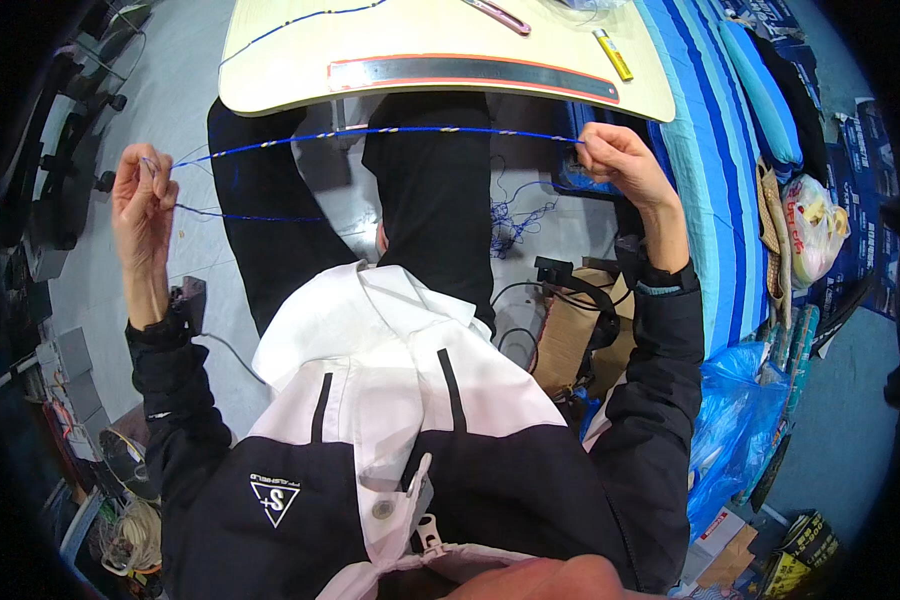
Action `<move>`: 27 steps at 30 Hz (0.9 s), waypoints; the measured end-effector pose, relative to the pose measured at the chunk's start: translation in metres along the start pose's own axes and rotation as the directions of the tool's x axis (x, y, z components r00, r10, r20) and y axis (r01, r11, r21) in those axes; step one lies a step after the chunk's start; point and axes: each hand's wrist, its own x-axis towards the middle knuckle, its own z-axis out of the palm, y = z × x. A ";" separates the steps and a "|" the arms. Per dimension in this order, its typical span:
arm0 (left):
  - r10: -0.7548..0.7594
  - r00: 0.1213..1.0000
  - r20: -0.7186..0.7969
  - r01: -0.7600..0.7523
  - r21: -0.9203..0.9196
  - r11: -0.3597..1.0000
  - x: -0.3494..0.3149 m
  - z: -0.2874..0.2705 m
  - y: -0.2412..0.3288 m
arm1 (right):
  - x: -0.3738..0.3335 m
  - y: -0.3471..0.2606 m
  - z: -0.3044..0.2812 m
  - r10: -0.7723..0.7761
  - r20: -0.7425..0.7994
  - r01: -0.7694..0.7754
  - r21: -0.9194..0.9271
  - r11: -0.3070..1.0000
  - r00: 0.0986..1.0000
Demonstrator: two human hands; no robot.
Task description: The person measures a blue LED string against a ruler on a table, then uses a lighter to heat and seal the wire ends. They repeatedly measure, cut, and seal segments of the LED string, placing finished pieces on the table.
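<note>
A thin blue cord (370, 131) with pale flecks along it is stretched nearly level between my two hands, above my knees and in front of the table edge. My left hand (145, 195) pinches one end, and a loose length of the cord hangs from it toward my lap. At the other end, my right hand (620, 160) closes its fingers around the cord. Past the cord, a long ruler (470, 72) with an orange-red border lies along the near edge of the pale table (290, 85).
On the table are another piece of blue cord (300, 20), a pink cutter (500, 16) and a yellow tube (613, 55). Tangled blue cord (515, 225) hangs near my right knee. To the right is a blue-striped cloth (695, 200); a cardboard box (570, 340) stands below.
</note>
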 end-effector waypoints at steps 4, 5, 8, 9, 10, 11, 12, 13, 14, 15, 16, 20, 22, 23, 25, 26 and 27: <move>0.270 0.963 0.018 -0.120 0.924 0.364 -0.003 -0.061 -0.001 | -0.026 0.002 -0.030 0.032 -0.061 -0.036 -0.062 0.997 0.998; 0.272 0.961 0.041 -0.121 0.951 0.284 -0.002 -0.078 0.000 | -0.032 0.001 -0.039 0.033 -0.076 -0.038 -0.069 0.997 0.997; 0.260 0.960 0.106 -0.120 0.992 0.041 -0.009 -0.133 0.009 | -0.057 -0.003 -0.069 0.035 -0.188 -0.047 -0.058 0.997 0.982; 0.244 0.962 0.125 -0.117 0.992 -0.046 -0.013 -0.153 0.014 | -0.066 -0.004 -0.078 0.020 -0.236 -0.038 -0.073 0.997 0.972; 0.247 0.953 0.177 -0.135 0.974 -0.181 -0.019 -0.174 0.017 | -0.073 -0.006 -0.089 -0.004 -0.215 -0.017 -0.097 0.995 0.977; 0.244 0.952 0.187 -0.116 0.954 -0.276 -0.023 -0.196 0.022 | -0.082 -0.008 -0.098 -0.008 -0.249 -0.013 -0.082 0.997 0.968; 0.235 0.950 0.204 -0.119 0.935 -0.333 -0.029 -0.218 0.027 | -0.090 -0.010 -0.106 -0.002 -0.307 -0.021 -0.071 0.997 0.952; 0.224 0.953 0.205 -0.108 0.918 -0.383 -0.036 -0.240 0.031 | -0.098 -0.011 -0.114 -0.007 -0.356 -0.015 -0.060 0.998 0.935; 0.210 0.968 0.135 -0.038 0.911 -0.411 -0.048 -0.260 0.034 | -0.104 -0.013 -0.122 -0.023 -0.345 0.008 -0.044 0.999 0.938; 0.205 0.970 0.131 -0.019 0.882 -0.470 -0.056 -0.281 0.038 | -0.112 -0.016 -0.130 -0.042 -0.319 0.023 -0.063 0.998 0.947; 0.221 0.968 0.119 0.011 0.860 -0.510 -0.068 -0.300 0.038 | -0.119 -0.018 -0.138 -0.049 -0.326 0.029 -0.067 0.997 0.944; 0.137 0.987 -0.088 0.150 0.823 -0.548 -0.123 -0.361 0.047 | -0.152 -0.029 -0.177 -0.092 -0.382 0.058 -0.100 0.993 0.920; 0.102 0.985 -0.138 0.171 0.824 -0.540 -0.151 -0.383 0.057 | -0.171 -0.039 -0.199 -0.187 -0.438 0.146 -0.125 0.981 0.879; 0.100 0.966 -0.239 0.248 0.741 -0.624 -0.163 -0.392 0.061 | -0.179 -0.052 -0.214 -0.242 -0.226 0.234 -0.060 0.970 0.943; 0.059 0.940 -0.335 0.281 0.668 -0.689 -0.187 -0.403 0.071 | -0.207 -0.074 -0.226 -0.319 -0.476 0.296 -0.124 0.947 0.820; 0.083 0.930 -0.359 0.303 0.618 -0.725 -0.194 -0.407 0.072 | -0.216 -0.090 -0.233 -0.320 -0.482 0.286 -0.146 0.947 0.815; 0.095 0.943 -0.321 0.277 0.591 -0.757 -0.203 -0.407 0.074 | -0.220 -0.106 -0.237 -0.321 -0.487 0.274 -0.167 0.947 0.812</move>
